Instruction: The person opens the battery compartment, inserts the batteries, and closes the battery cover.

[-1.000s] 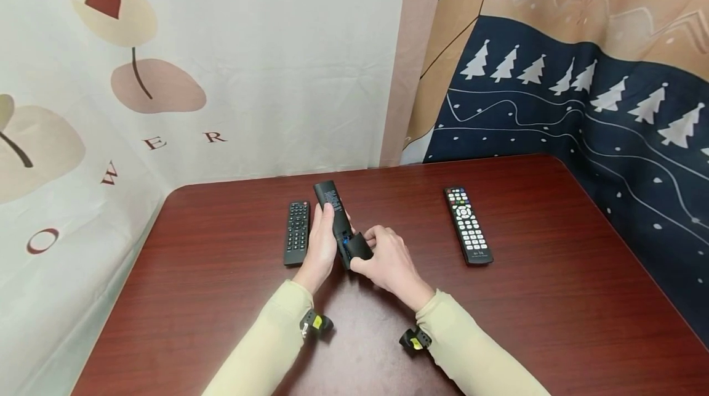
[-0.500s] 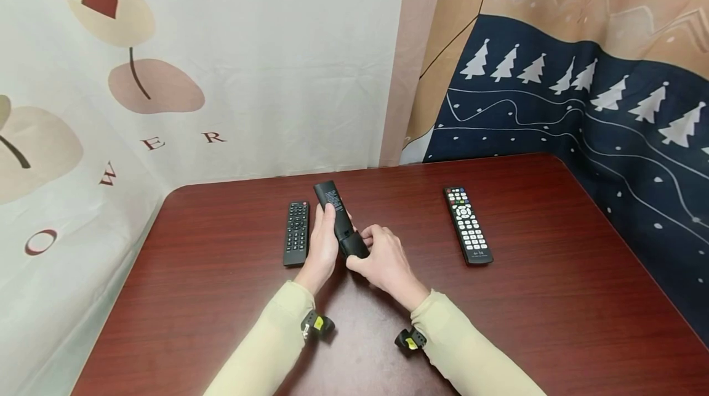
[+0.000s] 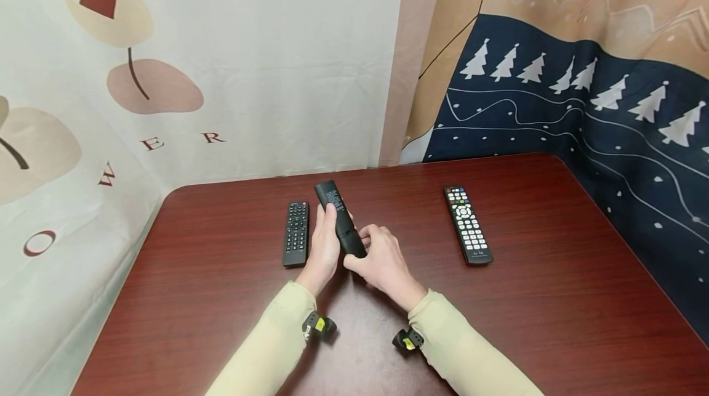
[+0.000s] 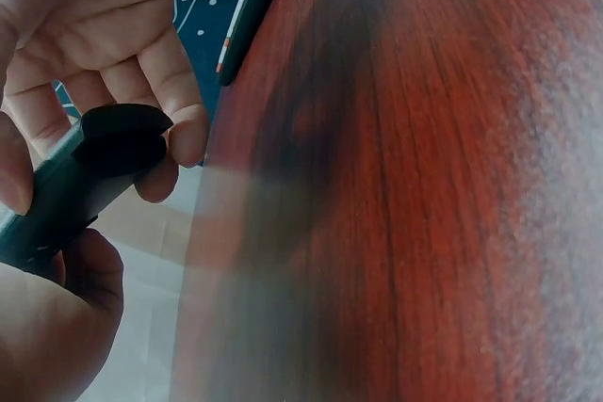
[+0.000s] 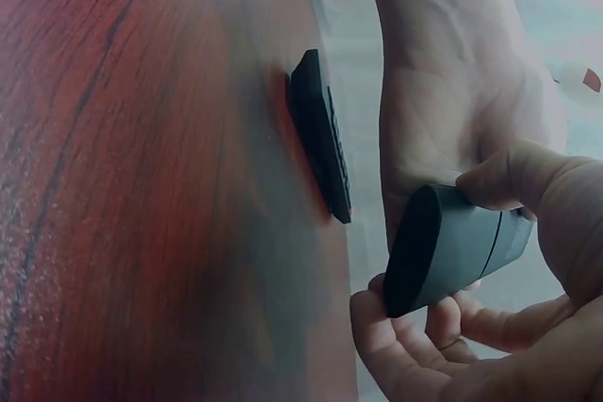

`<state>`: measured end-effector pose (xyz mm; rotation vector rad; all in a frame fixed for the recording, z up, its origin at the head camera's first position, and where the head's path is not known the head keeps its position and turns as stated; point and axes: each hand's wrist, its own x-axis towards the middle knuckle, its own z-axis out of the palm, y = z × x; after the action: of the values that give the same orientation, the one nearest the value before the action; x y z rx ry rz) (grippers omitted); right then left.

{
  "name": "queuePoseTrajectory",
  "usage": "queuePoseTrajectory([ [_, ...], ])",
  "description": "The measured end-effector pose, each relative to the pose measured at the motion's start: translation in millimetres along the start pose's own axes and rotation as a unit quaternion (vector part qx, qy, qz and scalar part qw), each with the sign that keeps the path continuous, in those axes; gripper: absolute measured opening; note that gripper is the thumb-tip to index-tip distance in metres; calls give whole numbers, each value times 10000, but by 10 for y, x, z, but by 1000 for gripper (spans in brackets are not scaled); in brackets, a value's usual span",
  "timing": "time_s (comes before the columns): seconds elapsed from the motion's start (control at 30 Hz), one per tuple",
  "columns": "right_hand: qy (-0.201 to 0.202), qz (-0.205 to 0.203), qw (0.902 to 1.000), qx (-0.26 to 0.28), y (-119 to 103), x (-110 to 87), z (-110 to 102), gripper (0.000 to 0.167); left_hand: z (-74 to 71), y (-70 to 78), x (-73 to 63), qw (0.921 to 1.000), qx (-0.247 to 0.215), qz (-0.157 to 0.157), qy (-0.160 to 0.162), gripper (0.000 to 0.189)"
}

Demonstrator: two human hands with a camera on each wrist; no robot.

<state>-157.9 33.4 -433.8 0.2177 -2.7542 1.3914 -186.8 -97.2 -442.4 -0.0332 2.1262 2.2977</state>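
Observation:
A black remote control (image 3: 339, 214) is held back side up above the table, tilted, with printed text on its upper back. My left hand (image 3: 323, 247) grips it from the left, thumb lying along its edge. At the near end a black battery cover (image 3: 352, 244) sits over the battery compartment, and a seam shows across the back. My right hand (image 3: 382, 260) pinches this end, its thumb on the cover side and fingers curled beneath. The right wrist view shows the remote's rounded end (image 5: 415, 251) between thumb and fingers. Its buttons are hidden.
A dark grey remote (image 3: 296, 233) lies button side up just left of my left hand. Farther right, another black remote with white buttons (image 3: 468, 225) lies on the reddish-brown table (image 3: 554, 297). Printed curtains (image 3: 304, 76) hang behind the table.
The battery cover, raised at an angle with blue showing in the compartment, has come down flat onto the remote's back. My right hand has shifted slightly left with it.

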Motion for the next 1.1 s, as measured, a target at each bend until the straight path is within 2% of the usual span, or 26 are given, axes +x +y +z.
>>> queuePoseTrajectory([
  [0.17, 79, -440, 9990, 90, 31, -23, 12, 37, -15, 5, 11, 9998, -204, -5, 56, 47],
  [0.33, 95, -987, 9950, -85, 50, -53, 17, 41, -49, 25, 19, 9988, -452, -127, 165, 46],
  [0.53, -434, -1517, 9871, -281, 54, -71, -27, 64, -81, 47, 16, 9985, -450, -237, 203, 49],
  [0.7, -855, -1614, 9824, -391, 59, -71, -62, 80, -99, 37, 25, 9982, -503, -265, 208, 52],
  [0.97, -808, -1788, 9796, -427, 74, -75, -57, 83, -96, 69, 17, 9960, -752, -403, 251, 56],
  [1.1, -776, -1895, 9780, -406, 85, -87, -51, 83, -99, 55, 22, 9963, -716, -408, 229, 57],
])
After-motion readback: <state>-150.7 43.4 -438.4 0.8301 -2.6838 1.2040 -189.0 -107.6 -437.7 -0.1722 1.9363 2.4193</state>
